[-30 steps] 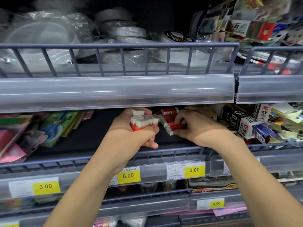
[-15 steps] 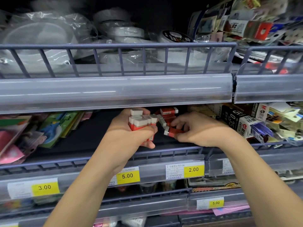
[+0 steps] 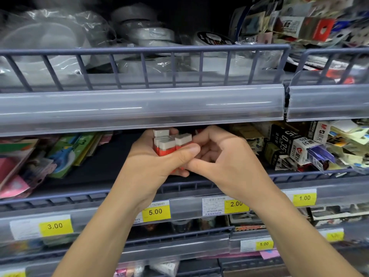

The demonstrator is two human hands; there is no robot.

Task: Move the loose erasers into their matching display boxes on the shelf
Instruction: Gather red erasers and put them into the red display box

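Observation:
My left hand (image 3: 153, 158) grips a bundle of several white erasers with red sleeves (image 3: 169, 143), held upright over the middle shelf (image 3: 95, 172). My right hand (image 3: 225, 156) is curled against the bundle's right side, its fingers touching my left thumb. What the right hand holds is hidden by its fingers. No display box for the erasers shows in view; the spot behind my hands is covered.
Pencil-lead boxes (image 3: 289, 144) and crumpled packets crowd the shelf to the right. Colourful flat packs (image 3: 67, 150) lie to the left. A grey wire rail (image 3: 139, 50) and price strip (image 3: 139, 104) overhang just above my hands. Yellow price tags (image 3: 155, 211) line the shelf front.
My right hand left the loose erasers on the shelf and came left against the bundle in my left hand. The loose erasers seen earlier are now hidden behind my hands.

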